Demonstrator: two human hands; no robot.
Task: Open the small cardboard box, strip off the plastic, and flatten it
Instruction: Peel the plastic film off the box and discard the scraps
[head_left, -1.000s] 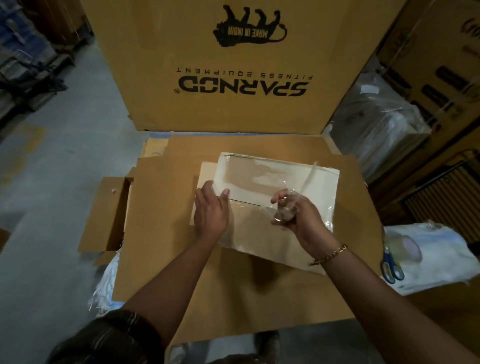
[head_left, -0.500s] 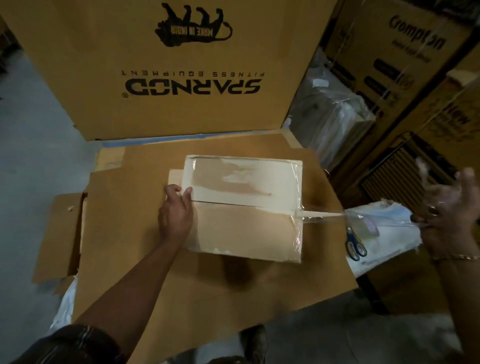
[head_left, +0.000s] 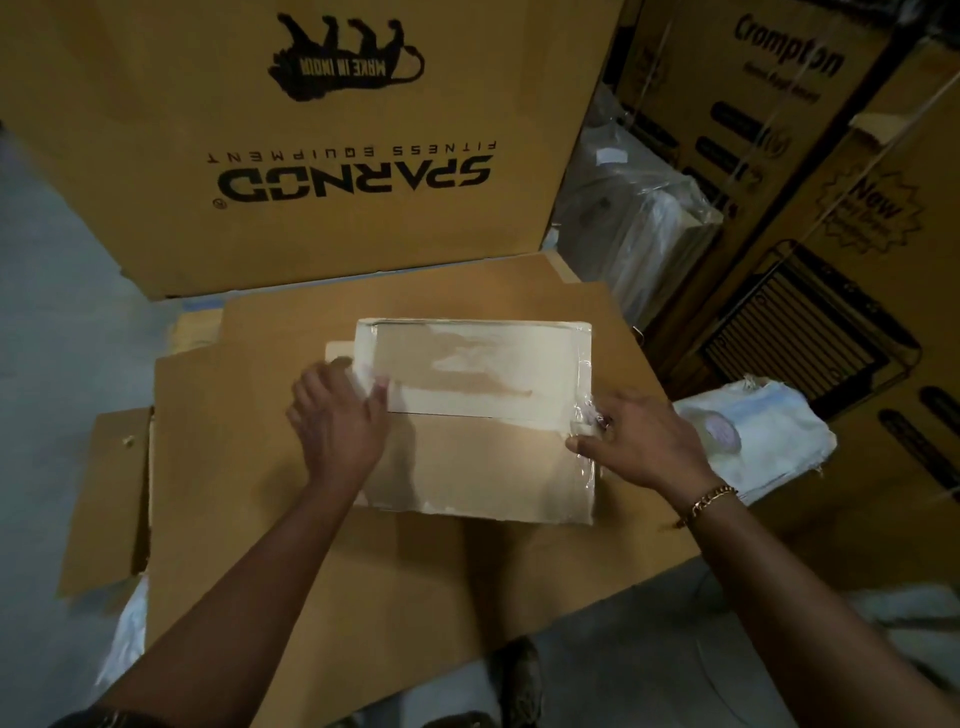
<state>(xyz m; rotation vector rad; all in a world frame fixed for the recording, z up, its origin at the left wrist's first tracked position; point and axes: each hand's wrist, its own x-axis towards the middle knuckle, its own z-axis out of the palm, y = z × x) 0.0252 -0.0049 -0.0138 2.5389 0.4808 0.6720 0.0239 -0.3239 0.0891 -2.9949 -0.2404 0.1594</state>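
The small cardboard box (head_left: 478, 415) lies flat on a big cardboard sheet (head_left: 249, 467), its top pale where the surface has torn. Clear plastic tape (head_left: 586, 415) still runs down its right edge and along the far edge. My left hand (head_left: 337, 426) lies palm down on the box's left end, fingers spread, pressing it. At the right edge my right hand (head_left: 639, 441) pinches the clear plastic tape between thumb and fingers. A gold bracelet sits on that wrist.
A large SPARNOD carton (head_left: 311, 145) stands upright just behind the sheet. Stacked printed cartons (head_left: 810, 182) and plastic-wrapped goods (head_left: 639, 223) fill the right. A white sack (head_left: 763, 441) with a tape roll lies beside my right hand. Grey floor (head_left: 57, 338) lies to the left.
My right hand pulled a long strip of tape far out to the right, then came back to the box's right edge and took hold of the tape there. My left hand stayed on the left end.
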